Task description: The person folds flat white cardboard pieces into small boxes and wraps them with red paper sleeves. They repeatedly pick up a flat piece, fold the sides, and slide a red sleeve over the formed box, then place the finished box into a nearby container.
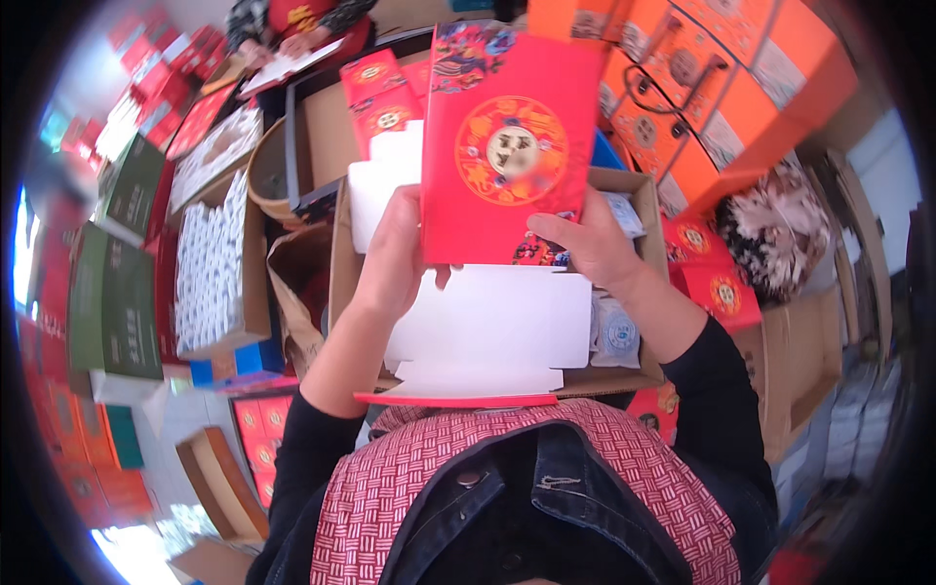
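Note:
Both of my hands hold up a red gift box [507,88] with a round gold-and-orange emblem and dark floral corners. My left hand [395,239] grips its lower left edge, fingers partly hidden behind it. My right hand [597,244] holds the lower right edge, thumb lying on the front. Below it lies an unfolded white card panel with flaps [487,317], edged in red nearest me; whether it joins the held box I cannot tell. Beneath is an open cardboard carton [655,263] with small white round-marked packets [616,331] at its right side.
Orange handled boxes [682,68] are stacked at the far right. On the left stand a carton of white packets [255,292] and green boxes [112,292]. Red boxes [375,88] lie beyond the carton. A co-worker's hands [292,47] hold a pale flat piece at the far left.

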The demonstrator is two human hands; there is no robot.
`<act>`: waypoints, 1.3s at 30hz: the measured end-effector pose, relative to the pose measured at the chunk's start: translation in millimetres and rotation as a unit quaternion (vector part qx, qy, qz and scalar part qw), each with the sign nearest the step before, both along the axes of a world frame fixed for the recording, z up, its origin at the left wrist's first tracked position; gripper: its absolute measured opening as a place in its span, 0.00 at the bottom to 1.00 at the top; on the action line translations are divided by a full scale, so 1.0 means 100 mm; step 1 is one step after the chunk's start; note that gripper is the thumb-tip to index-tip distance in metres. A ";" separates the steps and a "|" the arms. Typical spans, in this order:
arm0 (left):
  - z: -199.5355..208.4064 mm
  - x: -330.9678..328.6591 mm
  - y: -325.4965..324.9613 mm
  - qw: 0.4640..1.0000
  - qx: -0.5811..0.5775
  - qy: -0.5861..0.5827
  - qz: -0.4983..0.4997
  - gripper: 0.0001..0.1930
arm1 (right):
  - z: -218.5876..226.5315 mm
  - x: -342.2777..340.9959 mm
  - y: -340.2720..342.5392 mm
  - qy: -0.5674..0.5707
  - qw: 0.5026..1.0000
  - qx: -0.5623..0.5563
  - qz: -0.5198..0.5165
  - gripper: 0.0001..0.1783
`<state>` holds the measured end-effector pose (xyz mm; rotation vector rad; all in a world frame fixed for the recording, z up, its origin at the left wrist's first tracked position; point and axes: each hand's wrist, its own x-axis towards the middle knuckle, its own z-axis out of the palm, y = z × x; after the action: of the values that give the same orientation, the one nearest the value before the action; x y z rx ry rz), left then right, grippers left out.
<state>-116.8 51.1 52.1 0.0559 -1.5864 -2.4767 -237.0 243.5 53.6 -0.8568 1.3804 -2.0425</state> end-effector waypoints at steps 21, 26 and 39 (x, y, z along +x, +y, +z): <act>-0.44 0.12 0.40 0.976 -0.093 -0.084 -0.178 0.18 | -0.82 0.18 2.57 -0.278 0.822 -0.008 -0.498 0.24; -0.46 0.25 0.46 0.972 -0.097 -0.136 -0.163 0.15 | -1.11 -0.78 2.28 -0.240 0.734 0.110 -0.626 0.40; -0.60 0.54 -0.10 0.979 -0.184 -0.073 0.045 0.12 | -0.96 -0.97 2.49 0.162 0.682 0.283 -0.655 0.20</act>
<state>-63.1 41.4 -7.4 0.2514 -2.0275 -2.1167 -333.9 492.2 -42.0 0.2786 3.2145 -1.9460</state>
